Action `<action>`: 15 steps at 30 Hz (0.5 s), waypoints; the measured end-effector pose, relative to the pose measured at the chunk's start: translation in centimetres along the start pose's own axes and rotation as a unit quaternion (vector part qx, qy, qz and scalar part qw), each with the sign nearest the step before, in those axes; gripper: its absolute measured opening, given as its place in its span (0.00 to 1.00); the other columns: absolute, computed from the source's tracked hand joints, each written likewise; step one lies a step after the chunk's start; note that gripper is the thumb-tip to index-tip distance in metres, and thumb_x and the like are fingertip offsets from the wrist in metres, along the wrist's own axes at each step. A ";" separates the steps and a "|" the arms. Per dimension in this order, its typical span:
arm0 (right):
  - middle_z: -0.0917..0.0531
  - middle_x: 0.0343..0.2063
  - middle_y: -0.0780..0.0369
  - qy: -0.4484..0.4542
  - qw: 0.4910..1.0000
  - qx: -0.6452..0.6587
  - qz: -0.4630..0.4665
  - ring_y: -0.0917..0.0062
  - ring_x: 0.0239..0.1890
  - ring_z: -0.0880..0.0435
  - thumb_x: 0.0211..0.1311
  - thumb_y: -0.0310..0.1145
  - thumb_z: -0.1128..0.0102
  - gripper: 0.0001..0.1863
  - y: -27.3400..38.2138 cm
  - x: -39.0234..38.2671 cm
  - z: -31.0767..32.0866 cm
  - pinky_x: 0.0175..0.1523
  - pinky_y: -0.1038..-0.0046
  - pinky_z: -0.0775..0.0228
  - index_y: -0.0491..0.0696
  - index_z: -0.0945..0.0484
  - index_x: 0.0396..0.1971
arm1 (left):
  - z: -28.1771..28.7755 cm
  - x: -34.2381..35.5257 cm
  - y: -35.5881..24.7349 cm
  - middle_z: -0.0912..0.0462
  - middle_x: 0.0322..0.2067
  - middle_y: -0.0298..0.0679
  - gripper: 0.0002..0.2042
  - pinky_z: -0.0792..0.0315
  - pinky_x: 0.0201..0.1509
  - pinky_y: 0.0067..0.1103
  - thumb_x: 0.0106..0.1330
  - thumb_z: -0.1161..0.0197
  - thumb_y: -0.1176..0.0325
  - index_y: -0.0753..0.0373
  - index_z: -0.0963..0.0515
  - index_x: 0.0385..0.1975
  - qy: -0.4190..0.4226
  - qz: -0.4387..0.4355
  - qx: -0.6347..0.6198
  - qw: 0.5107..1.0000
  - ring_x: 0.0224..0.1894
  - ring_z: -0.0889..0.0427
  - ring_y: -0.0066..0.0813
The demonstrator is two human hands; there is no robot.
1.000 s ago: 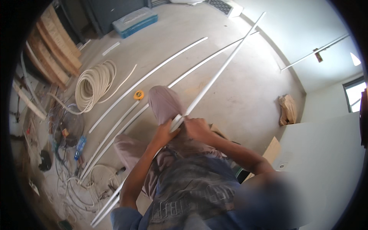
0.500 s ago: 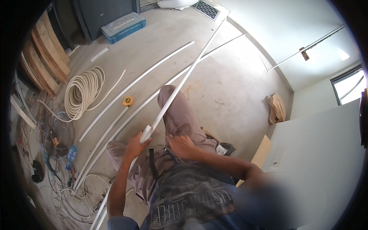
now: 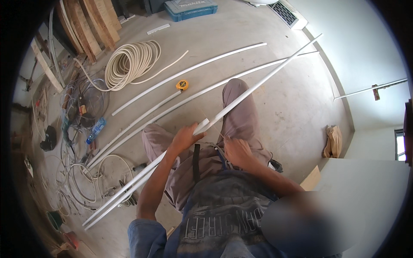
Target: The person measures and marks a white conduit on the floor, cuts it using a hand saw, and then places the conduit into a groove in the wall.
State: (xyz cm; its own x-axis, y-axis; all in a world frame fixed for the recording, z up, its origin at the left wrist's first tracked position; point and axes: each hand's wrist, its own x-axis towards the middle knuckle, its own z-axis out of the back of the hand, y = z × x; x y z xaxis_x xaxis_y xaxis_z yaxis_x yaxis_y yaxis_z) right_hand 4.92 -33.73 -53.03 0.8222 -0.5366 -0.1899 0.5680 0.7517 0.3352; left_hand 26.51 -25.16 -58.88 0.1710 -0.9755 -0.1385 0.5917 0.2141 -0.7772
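My left hand [image 3: 188,136] is closed around long white plastic strips, which look like cable trunking [image 3: 137,175], lying across my lap on a slant. One strip's cut end [image 3: 202,124] sticks out just past my fingers. A longer white length [image 3: 262,77] runs beyond it over my raised knee toward the far right. My right hand [image 3: 238,150] is a closed fist beside the trunking, not touching it. A thin string [image 3: 218,130] crosses the trunking and leads to that fist; where the string ends is hidden by my fingers.
White pipes [image 3: 189,73] lie on the floor ahead, with a yellow tape measure [image 3: 182,84] among them. To the left are a cream hose coil [image 3: 129,64], a blue bottle [image 3: 96,130] and tangled cables [image 3: 81,180]. A blue toolcase [image 3: 191,12] stands farther off; a brown paper bag [image 3: 333,142] sits right.
The whole view has turned, so the floor items and both hands appear farther right and higher. My left hand keeps its hold on the trunking, and my right fist stays by the string.
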 end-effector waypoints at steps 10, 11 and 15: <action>0.20 0.22 0.51 0.028 0.997 -0.039 -0.065 0.54 0.28 0.19 0.50 0.29 0.47 0.11 0.2 -2.2 0.4 0.35 0.56 0.28 0.39 0.28 0.33 | -2.2 0.7 1.0 0.24 0.28 0.57 0.22 0.31 0.39 0.38 0.59 0.37 0.50 0.68 0.27 0.33 -0.016 -0.049 0.000 0.999 0.35 0.24 0.58; 0.20 0.22 0.51 0.048 0.993 -0.048 -0.097 0.54 0.29 0.19 0.50 0.29 0.47 0.12 -0.1 -2.8 0.6 0.36 0.55 0.28 0.39 0.27 0.34 | -2.3 0.9 0.7 0.23 0.28 0.57 0.22 0.31 0.39 0.38 0.59 0.37 0.50 0.68 0.27 0.34 -0.017 -0.045 -0.013 0.999 0.35 0.24 0.58; 0.20 0.23 0.51 -0.017 0.999 -0.043 -0.013 0.54 0.30 0.19 0.51 0.30 0.48 0.12 -1.9 3.3 -1.8 0.38 0.55 0.28 0.40 0.27 0.35 | -2.7 1.6 -0.3 0.22 0.30 0.55 0.23 0.30 0.39 0.37 0.58 0.37 0.49 0.66 0.25 0.37 -0.033 -0.067 -0.011 0.997 0.34 0.23 0.56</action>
State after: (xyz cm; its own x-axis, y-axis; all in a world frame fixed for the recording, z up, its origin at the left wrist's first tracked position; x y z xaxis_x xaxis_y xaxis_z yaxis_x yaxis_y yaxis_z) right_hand 6.62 -36.29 -55.93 0.8067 -0.5673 -0.1656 0.5908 0.7669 0.2506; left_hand 24.43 -26.92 -60.53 0.1434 -0.9896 0.0064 0.5956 0.0811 -0.7992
